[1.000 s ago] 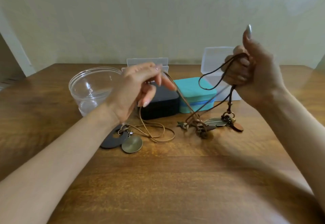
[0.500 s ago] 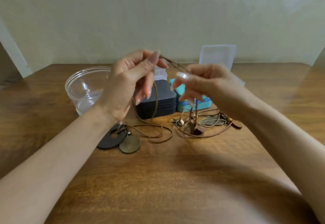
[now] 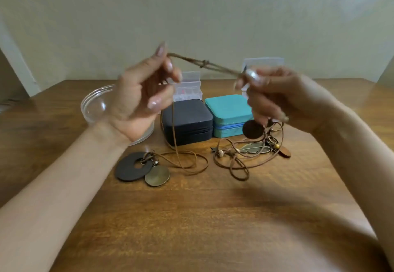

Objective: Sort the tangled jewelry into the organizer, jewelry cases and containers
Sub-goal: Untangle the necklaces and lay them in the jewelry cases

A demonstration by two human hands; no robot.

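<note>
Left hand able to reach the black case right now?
Probably yes, once freed: the left hand pinches the brown cord stretched to the right hand. The black case sits close by, with only hanging cord across its front.

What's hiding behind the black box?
A clear plastic organizer stands behind the black box. Its lower part is covered by the box and its left side by the left hand, so its contents are unclear.
</note>
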